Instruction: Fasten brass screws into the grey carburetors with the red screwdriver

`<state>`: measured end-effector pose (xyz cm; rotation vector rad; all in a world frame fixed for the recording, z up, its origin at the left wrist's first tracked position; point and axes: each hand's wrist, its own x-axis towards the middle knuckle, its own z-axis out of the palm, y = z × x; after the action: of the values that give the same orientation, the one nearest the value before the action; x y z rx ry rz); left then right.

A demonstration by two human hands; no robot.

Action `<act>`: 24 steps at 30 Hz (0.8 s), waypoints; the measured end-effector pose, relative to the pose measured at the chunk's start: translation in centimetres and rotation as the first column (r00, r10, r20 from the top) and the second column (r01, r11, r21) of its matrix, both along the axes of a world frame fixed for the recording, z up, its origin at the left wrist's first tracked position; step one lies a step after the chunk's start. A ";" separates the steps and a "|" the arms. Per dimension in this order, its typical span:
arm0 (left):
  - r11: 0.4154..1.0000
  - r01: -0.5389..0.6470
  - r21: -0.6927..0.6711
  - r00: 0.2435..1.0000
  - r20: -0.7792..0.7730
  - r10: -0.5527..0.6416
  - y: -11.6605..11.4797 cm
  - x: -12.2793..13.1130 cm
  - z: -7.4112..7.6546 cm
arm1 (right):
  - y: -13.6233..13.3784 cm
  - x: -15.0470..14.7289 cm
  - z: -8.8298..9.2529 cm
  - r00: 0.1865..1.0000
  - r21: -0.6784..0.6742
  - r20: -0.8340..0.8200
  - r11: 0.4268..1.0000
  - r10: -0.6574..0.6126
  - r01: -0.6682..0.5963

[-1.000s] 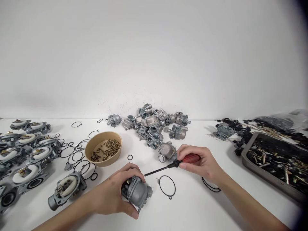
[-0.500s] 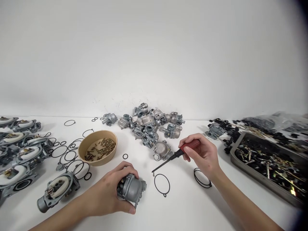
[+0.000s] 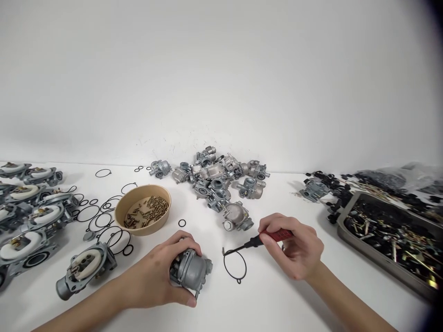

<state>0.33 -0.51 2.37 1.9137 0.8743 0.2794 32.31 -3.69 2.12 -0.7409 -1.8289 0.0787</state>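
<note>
My left hand (image 3: 164,272) is wrapped round a grey metal carburetor (image 3: 194,272), its rounded bowl facing right. In my right hand (image 3: 294,244) is a screwdriver (image 3: 266,237) with a red and black handle, held nearly level and pointing left. A small screw (image 3: 223,251) appears to be at the screwdriver's tip. Just below the shaft lies a thin black ring gasket (image 3: 235,267) with a small loop. Behind it on the table rests another carburetor (image 3: 237,216), apart from both hands.
A tan bowl (image 3: 119,219) holds many small brass-coloured screws. Opened carburetors (image 3: 83,269) with white floats stand at the left, beside scattered black rings (image 3: 104,219). More carburetors (image 3: 211,173) are heaped at the back. A metal tray (image 3: 377,258) of mixed parts is at the right.
My right hand has moved down and slightly right, and the screwdriver lies more level. My left hand still grips the carburetor in nearly the same place. The view has shifted slightly.
</note>
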 end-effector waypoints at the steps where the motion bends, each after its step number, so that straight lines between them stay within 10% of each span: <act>1: 1.000 0.002 0.004 1.000 -0.001 -0.002 0.0 0.0 0.0 | 0.0 0.0 0.0 1.000 -0.009 0.000 1.000 -0.008 0.008; 24: 1.000 0.002 -0.004 1.000 -0.015 -0.002 -0.1 0.1 0.0 | -0.1 -0.2 1.0 0.980 -0.091 -0.176 0.993 -0.094 0.079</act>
<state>0.45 -0.56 2.38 1.9154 0.8829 0.2621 32.09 -3.79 3.11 -0.8442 -1.6271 0.1607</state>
